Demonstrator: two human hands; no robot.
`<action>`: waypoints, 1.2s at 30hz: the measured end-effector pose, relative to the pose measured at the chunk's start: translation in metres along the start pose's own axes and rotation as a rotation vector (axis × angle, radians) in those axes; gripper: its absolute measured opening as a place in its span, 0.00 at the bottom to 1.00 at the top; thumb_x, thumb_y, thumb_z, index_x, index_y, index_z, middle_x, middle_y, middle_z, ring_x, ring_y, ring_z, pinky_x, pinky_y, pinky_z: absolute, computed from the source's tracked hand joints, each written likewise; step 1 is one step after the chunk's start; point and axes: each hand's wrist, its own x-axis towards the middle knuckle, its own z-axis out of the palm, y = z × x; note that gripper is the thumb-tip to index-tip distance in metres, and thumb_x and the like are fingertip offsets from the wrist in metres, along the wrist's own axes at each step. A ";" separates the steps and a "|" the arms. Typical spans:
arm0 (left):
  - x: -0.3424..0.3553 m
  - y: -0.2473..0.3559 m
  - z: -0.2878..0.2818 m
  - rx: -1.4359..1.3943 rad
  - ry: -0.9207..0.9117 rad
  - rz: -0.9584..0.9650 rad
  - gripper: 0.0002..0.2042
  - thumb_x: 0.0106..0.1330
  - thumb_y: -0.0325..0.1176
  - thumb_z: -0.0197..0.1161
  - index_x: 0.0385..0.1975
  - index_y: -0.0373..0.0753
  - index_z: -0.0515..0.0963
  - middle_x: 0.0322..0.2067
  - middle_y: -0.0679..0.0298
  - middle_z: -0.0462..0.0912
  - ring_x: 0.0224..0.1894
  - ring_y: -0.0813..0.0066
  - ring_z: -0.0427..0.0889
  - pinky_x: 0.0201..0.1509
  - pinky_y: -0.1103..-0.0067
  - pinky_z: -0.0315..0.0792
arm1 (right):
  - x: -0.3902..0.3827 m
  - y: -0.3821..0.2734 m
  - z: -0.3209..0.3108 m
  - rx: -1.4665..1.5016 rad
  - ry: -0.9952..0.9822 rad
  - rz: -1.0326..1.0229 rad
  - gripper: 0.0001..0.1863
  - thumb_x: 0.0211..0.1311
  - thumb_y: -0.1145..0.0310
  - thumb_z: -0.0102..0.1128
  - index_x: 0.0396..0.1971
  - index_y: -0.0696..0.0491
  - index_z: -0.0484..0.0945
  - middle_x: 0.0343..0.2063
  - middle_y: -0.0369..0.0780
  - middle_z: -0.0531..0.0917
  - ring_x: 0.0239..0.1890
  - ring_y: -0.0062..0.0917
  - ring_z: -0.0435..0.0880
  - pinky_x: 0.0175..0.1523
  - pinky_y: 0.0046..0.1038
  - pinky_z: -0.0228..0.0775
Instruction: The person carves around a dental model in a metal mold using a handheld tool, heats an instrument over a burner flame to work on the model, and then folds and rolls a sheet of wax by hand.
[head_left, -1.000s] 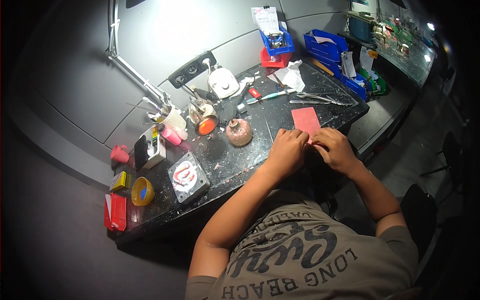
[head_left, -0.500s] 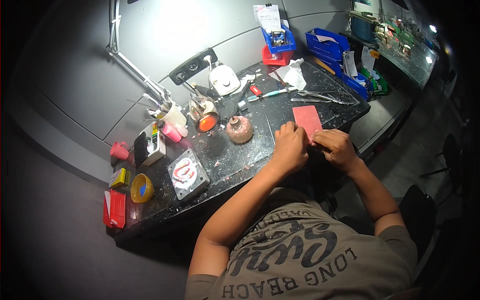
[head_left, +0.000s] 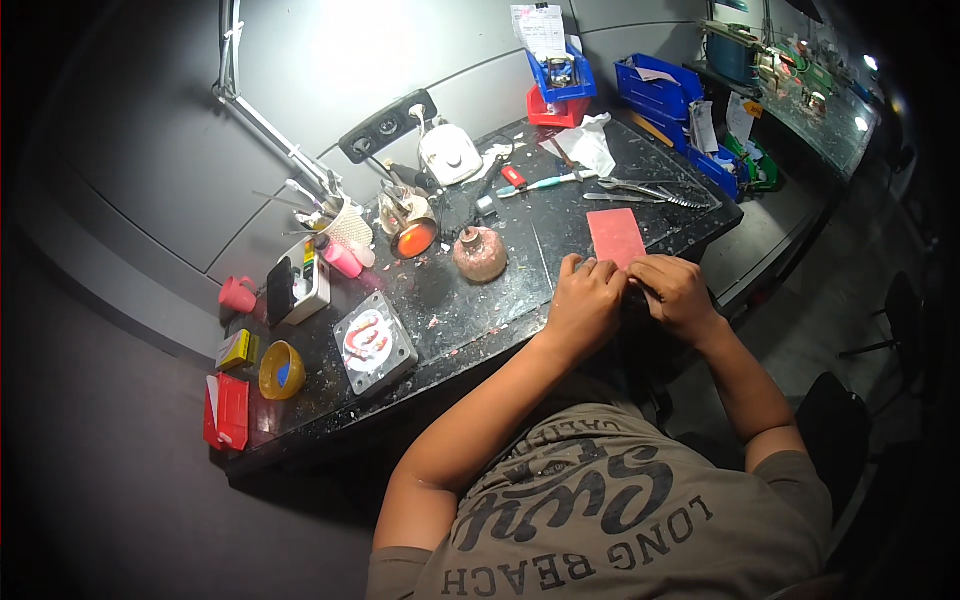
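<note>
A flat pink wax sheet (head_left: 616, 235) sticks out beyond my fingers near the front edge of the dark bench. My left hand (head_left: 587, 303) pinches its near edge with bent fingers. Close beside it, my right hand (head_left: 672, 292) grips the same edge, thumb and fingers drawn together. The fingers hide that end of the sheet. To the left, a grey metal flask half (head_left: 375, 345) holds white plaster with a pink and white denture (head_left: 367, 340) in it. Left of my hands stands a round, pink-speckled burner (head_left: 480, 254).
Behind the sheet lie metal tongs (head_left: 650, 190), a toothbrush (head_left: 540, 185) and crumpled white tissue (head_left: 590, 150). A lamp with a glowing orange face (head_left: 414, 239) stands farther left. Blue bins (head_left: 655, 95) line the far right. A yellow bowl (head_left: 282, 371) and red box (head_left: 228, 411) sit far left.
Both hands stay together at the sheet's near edge, with a small shift in the fingers. My left hand has turned slightly and moved a little nearer me. The view has shifted slightly.
</note>
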 end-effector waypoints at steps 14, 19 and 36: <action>-0.001 0.010 0.009 0.025 0.003 -0.161 0.04 0.63 0.29 0.64 0.35 0.40 0.82 0.41 0.62 0.84 0.47 0.63 0.83 0.58 0.58 0.63 | -0.002 0.010 0.000 0.017 0.007 -0.100 0.11 0.52 0.79 0.67 0.38 0.58 0.81 0.38 0.44 0.87 0.40 0.41 0.88 0.47 0.37 0.80; -0.004 0.016 0.013 -0.084 0.056 -0.308 0.05 0.62 0.30 0.69 0.37 0.44 0.83 0.45 0.64 0.83 0.53 0.63 0.79 0.59 0.59 0.60 | -0.005 0.010 -0.001 0.006 -0.007 -0.105 0.12 0.53 0.79 0.67 0.39 0.58 0.81 0.38 0.45 0.87 0.41 0.41 0.88 0.47 0.37 0.81; -0.007 0.014 0.012 -0.090 0.105 -0.261 0.02 0.66 0.30 0.63 0.36 0.41 0.80 0.44 0.64 0.84 0.51 0.65 0.82 0.58 0.59 0.59 | -0.009 0.014 -0.001 0.067 0.035 -0.102 0.10 0.56 0.79 0.68 0.38 0.59 0.81 0.38 0.46 0.86 0.42 0.43 0.88 0.49 0.38 0.81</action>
